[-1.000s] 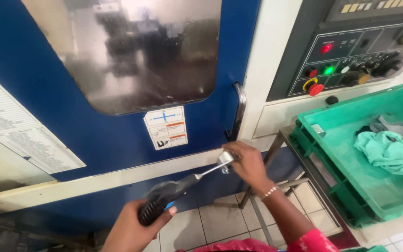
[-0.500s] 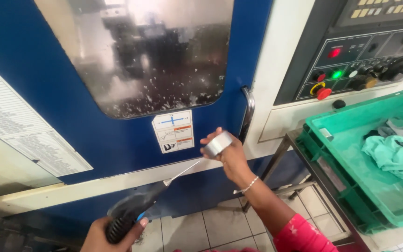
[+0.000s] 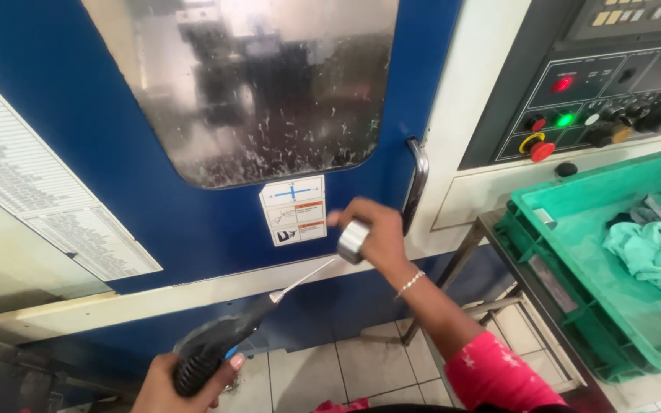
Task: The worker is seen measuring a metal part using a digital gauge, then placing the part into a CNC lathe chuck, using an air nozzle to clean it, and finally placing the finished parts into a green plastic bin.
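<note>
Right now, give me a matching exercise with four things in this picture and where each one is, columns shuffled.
Things:
1. air gun
2. metal cylinder
3. cloth
4. door handle

Places:
A. in the green crate
B. in the left hand
C. on the blue door's right edge
D. in the right hand

Pairs: 1-B, 2-D, 3-A, 4-C

Left hand (image 3: 174, 382): grips black air gun (image 3: 212, 348), nozzle aimed at the metal ring.
Right hand (image 3: 372, 233): holds metal ring (image 3: 352, 241) just left of door handle (image 3: 418, 180).
Green crate (image 3: 575, 294): right of handle.
</note>
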